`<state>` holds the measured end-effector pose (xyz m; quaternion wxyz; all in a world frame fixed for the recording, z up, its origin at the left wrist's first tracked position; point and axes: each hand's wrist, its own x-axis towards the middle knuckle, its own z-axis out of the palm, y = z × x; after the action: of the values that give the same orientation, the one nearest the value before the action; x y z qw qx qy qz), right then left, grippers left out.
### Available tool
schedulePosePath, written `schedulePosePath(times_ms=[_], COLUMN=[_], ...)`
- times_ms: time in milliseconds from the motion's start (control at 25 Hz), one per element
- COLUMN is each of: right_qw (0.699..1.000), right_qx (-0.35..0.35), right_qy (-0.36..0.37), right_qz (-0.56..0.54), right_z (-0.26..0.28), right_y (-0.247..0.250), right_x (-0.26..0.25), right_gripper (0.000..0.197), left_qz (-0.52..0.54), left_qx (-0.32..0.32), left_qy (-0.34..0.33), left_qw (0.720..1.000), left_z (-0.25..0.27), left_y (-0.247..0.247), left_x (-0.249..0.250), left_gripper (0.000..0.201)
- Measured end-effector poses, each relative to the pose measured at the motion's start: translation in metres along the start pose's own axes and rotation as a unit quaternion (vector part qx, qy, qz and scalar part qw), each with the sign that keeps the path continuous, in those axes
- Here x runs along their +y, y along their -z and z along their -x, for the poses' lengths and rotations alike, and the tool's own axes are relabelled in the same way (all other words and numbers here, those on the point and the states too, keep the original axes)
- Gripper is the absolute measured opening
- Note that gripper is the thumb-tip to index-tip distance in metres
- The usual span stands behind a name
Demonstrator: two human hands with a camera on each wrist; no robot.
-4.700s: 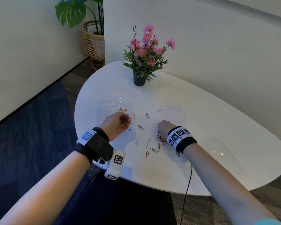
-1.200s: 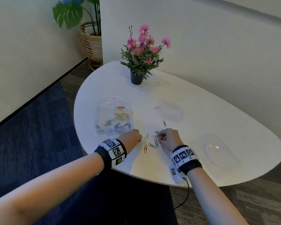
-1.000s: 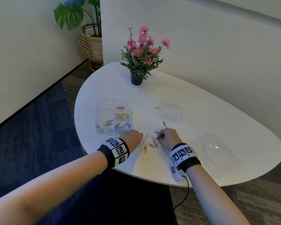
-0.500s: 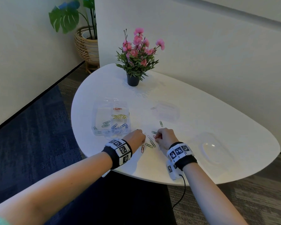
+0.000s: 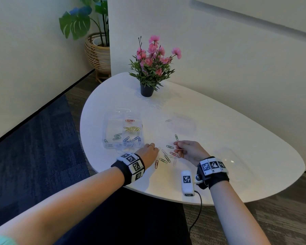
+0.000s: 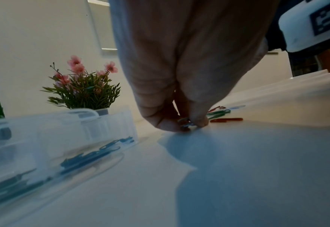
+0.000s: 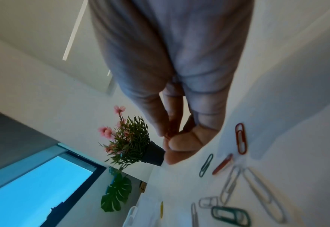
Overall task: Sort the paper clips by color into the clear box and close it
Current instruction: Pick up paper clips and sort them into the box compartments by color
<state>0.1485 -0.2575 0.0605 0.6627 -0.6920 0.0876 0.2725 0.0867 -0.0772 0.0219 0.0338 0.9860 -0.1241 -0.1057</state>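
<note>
The clear box [image 5: 111, 128] stands open on the left of the white table [image 5: 219, 124], with red, yellow, green and blue paper clips in separate compartments. Loose clips lie between my hands: a red one [image 5: 156, 164], green ones [image 5: 170, 147] and silver ones [image 7: 230, 184]. My left hand [image 5: 149, 151] is down on the table just right of the box, and its thumb and finger pinch a silver paper clip [image 6: 186, 124]. My right hand [image 5: 177, 147] is raised a little over the pile and pinches a red paper clip [image 5: 180, 149] between thumb and fingers [image 7: 160, 127].
A potted pink flower plant [image 5: 148, 68] stands at the back of the table. A clear lid-like piece [image 5: 184, 124] lies behind the clips, with a silver clip [image 5: 168, 120] beside it. A clear dome [image 5: 228, 156] sits right of my right hand. The table's front edge is near my wrists.
My right hand has risen slightly off the pile with a red clip pinched in it. My left hand stays low beside the box's near corner, fingers on a clip.
</note>
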Motion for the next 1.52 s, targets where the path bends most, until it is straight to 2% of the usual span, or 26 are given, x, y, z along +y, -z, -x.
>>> schedulePosePath(times_ms=[80, 200, 320, 440, 600, 640, 720, 800, 840, 920, 1000, 1120, 1200, 1400, 1440, 1480, 1520], right_qw=[0.999, 0.993, 0.991, 0.996, 0.990, 0.977, 0.923, 0.867, 0.853, 0.839, 0.828, 0.805, 0.792, 0.761, 0.768, 0.792, 0.831], right_qx=[-0.008, -0.027, -0.033, 0.012, 0.092, 0.106, 0.118, 0.126, 0.133, 0.152, 0.160, 0.139, 0.125, 0.064, 0.058, 0.060, 0.070], right_qy=[-0.018, -0.039, -0.041, -0.035, -0.056, -0.053, -0.033, -0.029, -0.031, -0.032, -0.033, -0.054, -0.051, -0.066, -0.066, -0.059, -0.041], right_qz=[-0.050, -0.103, -0.125, -0.082, 0.093, 0.180, 0.366, 0.481, 0.503, 0.521, 0.537, 0.574, 0.596, 0.642, 0.634, 0.605, 0.550], right_z=[0.004, 0.006, 0.008, 0.009, 0.003, 0.000, -0.003, -0.004, -0.006, -0.013, -0.022, -0.027, -0.027, -0.023, -0.021, -0.018, -0.014], right_y=[0.001, 0.000, 0.001, 0.004, 0.012, 0.014, 0.015, 0.010, 0.007, 0.000, -0.003, -0.006, -0.009, -0.009, -0.010, -0.011, -0.017], right_x=[-0.004, -0.004, -0.003, 0.001, 0.008, 0.009, 0.011, 0.012, 0.012, 0.011, 0.009, 0.004, 0.002, 0.005, 0.004, 0.000, -0.009], right_gripper=[0.025, 0.032, 0.027, 0.017, 0.017, 0.016, 0.022, 0.034, 0.038, 0.034, 0.034, 0.023, 0.017, 0.033, 0.030, 0.028, 0.031], left_qz=[-0.001, 0.061, 0.116, 0.153, 0.225, 0.266, 0.359, 0.486, 0.559, 0.665, 0.703, 0.720, 0.721, 0.727, 0.731, 0.737, 0.746], left_qx=[-0.004, -0.010, -0.021, -0.032, -0.009, 0.004, 0.032, 0.047, 0.042, 0.023, 0.021, 0.025, 0.020, 0.024, 0.029, 0.035, 0.045], left_qy=[0.007, 0.033, 0.056, 0.077, 0.115, 0.131, 0.157, 0.175, 0.181, 0.189, 0.196, 0.204, 0.207, 0.209, 0.210, 0.211, 0.215], left_qw=[1.000, 0.998, 0.991, 0.985, 0.967, 0.955, 0.919, 0.855, 0.808, 0.723, 0.684, 0.663, 0.661, 0.654, 0.648, 0.641, 0.629], left_z=[-0.001, -0.002, -0.003, 0.001, 0.010, 0.012, 0.018, 0.023, 0.027, 0.034, 0.039, 0.046, 0.050, 0.058, 0.061, 0.064, 0.068], left_y=[-0.002, 0.004, 0.008, 0.006, 0.010, 0.015, 0.029, 0.042, 0.047, 0.055, 0.058, 0.057, 0.054, 0.054, 0.055, 0.057, 0.058], left_x=[0.001, 0.001, 0.001, 0.003, -0.001, -0.004, -0.010, -0.014, -0.015, -0.017, -0.019, -0.023, -0.022, -0.025, -0.028, -0.033, -0.040], left_gripper=[0.035, 0.032, 0.030, 0.028, 0.026, 0.025, 0.026, 0.026, 0.026, 0.021, 0.018, 0.017, 0.017, 0.017, 0.017, 0.017, 0.017])
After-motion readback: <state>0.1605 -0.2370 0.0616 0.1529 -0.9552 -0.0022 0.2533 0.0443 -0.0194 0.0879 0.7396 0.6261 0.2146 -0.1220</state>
